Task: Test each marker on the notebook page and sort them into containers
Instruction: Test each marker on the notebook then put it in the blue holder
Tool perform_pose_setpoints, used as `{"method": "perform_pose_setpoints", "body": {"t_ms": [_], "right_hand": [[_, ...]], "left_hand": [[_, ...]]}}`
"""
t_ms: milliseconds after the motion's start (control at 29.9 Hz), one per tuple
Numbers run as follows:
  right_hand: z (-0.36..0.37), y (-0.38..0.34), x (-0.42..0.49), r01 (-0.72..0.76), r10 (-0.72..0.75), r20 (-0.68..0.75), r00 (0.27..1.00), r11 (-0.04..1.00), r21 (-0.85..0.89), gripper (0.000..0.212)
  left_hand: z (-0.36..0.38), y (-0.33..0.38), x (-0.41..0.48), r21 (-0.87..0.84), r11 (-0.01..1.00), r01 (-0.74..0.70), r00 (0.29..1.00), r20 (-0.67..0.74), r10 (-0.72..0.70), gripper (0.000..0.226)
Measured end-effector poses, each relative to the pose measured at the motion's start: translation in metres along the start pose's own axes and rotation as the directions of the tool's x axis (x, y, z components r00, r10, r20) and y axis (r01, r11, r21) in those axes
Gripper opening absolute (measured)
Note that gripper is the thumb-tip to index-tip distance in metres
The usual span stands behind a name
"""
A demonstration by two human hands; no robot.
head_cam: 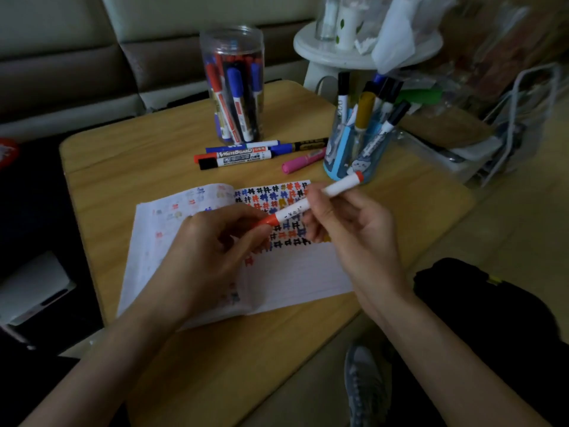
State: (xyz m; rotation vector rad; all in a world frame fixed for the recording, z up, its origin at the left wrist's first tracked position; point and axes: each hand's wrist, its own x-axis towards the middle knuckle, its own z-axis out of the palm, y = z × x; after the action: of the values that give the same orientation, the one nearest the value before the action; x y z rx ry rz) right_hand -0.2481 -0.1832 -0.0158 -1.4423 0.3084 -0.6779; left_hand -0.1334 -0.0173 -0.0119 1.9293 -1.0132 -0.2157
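An open notebook (286, 272) lies on the wooden table (123, 167), its right page filled with rows of coloured test marks. Above the page I hold a white marker with red ends (338, 188). My right hand (348, 229) grips its barrel. My left hand (215, 251) pinches its red cap end. A tall clear jar (234, 84) at the back holds several red, blue and black markers. A blue cup (348, 155) at the right holds several more. Loose markers (237, 155) and a pink marker (303, 161) lie between the containers.
A white round stool (345, 53) with glasses and plastic stands behind the table. Bags and a clear box (455, 152) crowd the right side. A sofa (92, 72) runs along the back. A grey shoe (366, 386) shows below the table's front edge.
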Motion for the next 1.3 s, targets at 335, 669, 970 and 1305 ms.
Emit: {"method": "perform_pose_setpoints", "body": {"t_ms": [335, 669, 970, 1305], "right_hand": [[-0.072, -0.027, -0.008, 0.090, -0.124, -0.226, 0.966, 0.984, -0.153, 0.018], [-0.202, -0.034, -0.052, 0.006, -0.266, -0.471, 0.841, 0.875, -0.484, 0.011], [-0.246, -0.027, -0.069, -0.105, -0.282, -0.581, 0.763, 0.833, -0.543, 0.029], [-0.151, -0.021, -0.020, 0.033, -0.225, -0.335, 0.915, 0.869, -0.493, 0.017]], "left_hand": [[0.044, 0.032, 0.034, 0.094, 0.991, -0.098, 0.981, 0.179, 0.080, 0.048], [0.127, 0.082, 0.050, -0.054, 0.983, -0.174, 0.949, 0.257, 0.182, 0.040], [0.152, 0.095, 0.049, -0.087, 0.977, -0.193, 0.931, 0.297, 0.210, 0.031], [0.069, 0.038, 0.046, -0.008, 0.994, -0.105, 0.989, 0.102, 0.105, 0.019]]}}
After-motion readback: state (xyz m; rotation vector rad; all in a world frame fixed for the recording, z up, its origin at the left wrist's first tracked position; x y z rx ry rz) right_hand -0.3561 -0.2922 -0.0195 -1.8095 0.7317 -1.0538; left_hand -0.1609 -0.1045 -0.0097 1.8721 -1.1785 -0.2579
